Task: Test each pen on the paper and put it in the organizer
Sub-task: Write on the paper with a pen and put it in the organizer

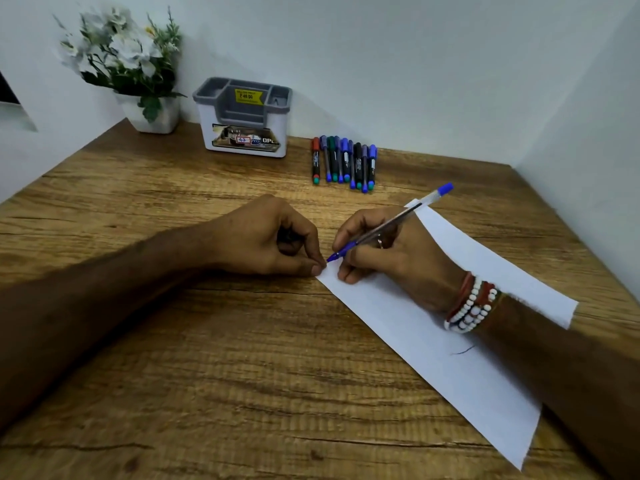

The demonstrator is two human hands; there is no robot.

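A: Near right, we're seeing the paper (415, 327) lying on the table (173, 375)?
B: Yes. The right hand (391, 258) is gripping the pen (394, 218), tip at the paper's far corner. The left hand (263, 237) is pinching that corner.
A: Farther?
B: We're seeing other pens (343, 162) lying right of the organizer (244, 133).

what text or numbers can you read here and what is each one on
"49 00" after a rupee sign: yellow sticker inside the organizer; the line above it is too blurred to read.
"42": handwritten on a white patch of the organizer's front label.
"OPE": right end of the same label, cut off at the edge.
Print on the pens: too small to read.
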